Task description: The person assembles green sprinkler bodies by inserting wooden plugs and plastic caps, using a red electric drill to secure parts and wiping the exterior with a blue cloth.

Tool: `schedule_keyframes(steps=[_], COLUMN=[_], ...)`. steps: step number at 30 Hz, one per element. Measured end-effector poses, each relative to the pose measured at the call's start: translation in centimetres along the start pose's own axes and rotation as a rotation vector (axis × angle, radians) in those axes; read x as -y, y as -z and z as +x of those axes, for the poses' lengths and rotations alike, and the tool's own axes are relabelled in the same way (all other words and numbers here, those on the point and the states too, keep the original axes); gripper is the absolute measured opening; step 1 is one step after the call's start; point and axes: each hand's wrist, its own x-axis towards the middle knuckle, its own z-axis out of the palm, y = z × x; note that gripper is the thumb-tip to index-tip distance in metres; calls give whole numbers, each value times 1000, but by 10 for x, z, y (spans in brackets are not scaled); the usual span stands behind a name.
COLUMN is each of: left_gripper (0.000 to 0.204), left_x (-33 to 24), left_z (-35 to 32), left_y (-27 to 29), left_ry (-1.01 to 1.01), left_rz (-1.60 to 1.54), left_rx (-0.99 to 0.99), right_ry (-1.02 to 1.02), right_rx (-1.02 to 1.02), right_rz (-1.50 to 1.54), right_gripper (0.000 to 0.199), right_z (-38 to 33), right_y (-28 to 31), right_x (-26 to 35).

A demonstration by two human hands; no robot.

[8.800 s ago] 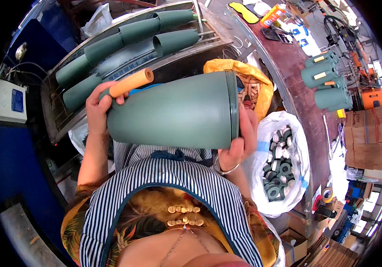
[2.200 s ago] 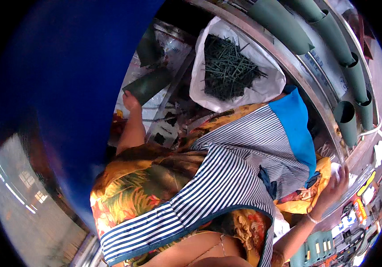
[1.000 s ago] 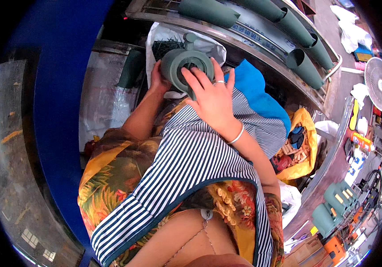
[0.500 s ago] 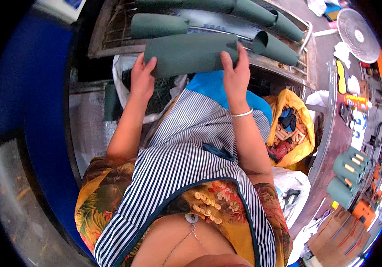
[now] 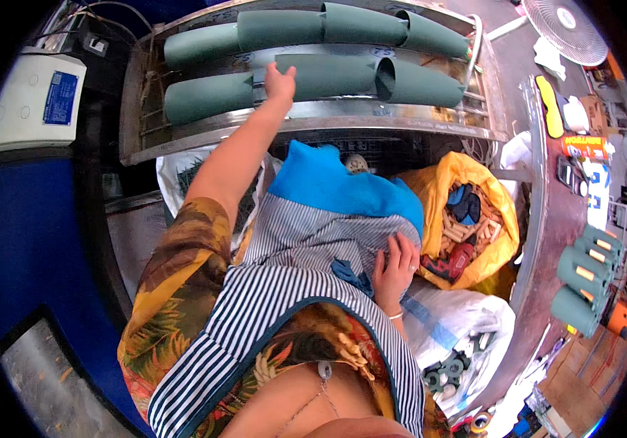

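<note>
My left hand (image 5: 279,84) reaches to the metal tray (image 5: 131,150) and grips the left end of a dark green tube (image 5: 332,75), its thumb on the tube's surface. This tube lies in the near row, between a green tube (image 5: 211,98) on its left and another (image 5: 423,82) on its right, whose open end shows. Behind them runs a second row of several green tubes (image 5: 281,29). My right hand (image 5: 395,271) rests on my striped apron (image 5: 313,237) over my lap, fingers stretched out, with nothing in it.
To my right stands a yellow sack (image 5: 499,255) with small tan pieces and a red power tool (image 5: 454,260). A white bag (image 5: 485,310) of dark green parts sits nearer. Green cylinders (image 5: 582,270) stand on the right-hand bench. A fan (image 5: 565,25) is far right.
The tube both hands held up now lies in the tray's near row. My right hand has let go and dropped to my lap; my left hand has moved farther out with the tube.
</note>
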Motion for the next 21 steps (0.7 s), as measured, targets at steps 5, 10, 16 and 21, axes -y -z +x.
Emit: schedule_keyframes(steps=[5, 10, 16, 21], left_gripper=[55, 51, 39, 26], left_x=[8, 14, 13, -57], left_z=[-13, -23, 25, 69], left_y=[-23, -23, 94, 207], left_ry=[-70, -139, -1114, -1036], left_rz=[-46, -173, 1457, 1521], left_rx=[158, 143, 502, 477], right_ry=[-59, -66, -68, -18], right_rx=[-48, -56, -85, -84], right_rz=[56, 86, 72, 91], right_gripper=[30, 29, 29, 29], right_z=[6, 8, 2, 6], right_y=[-11, -9, -9, -1], right_x=[-3, 1, 3, 8])
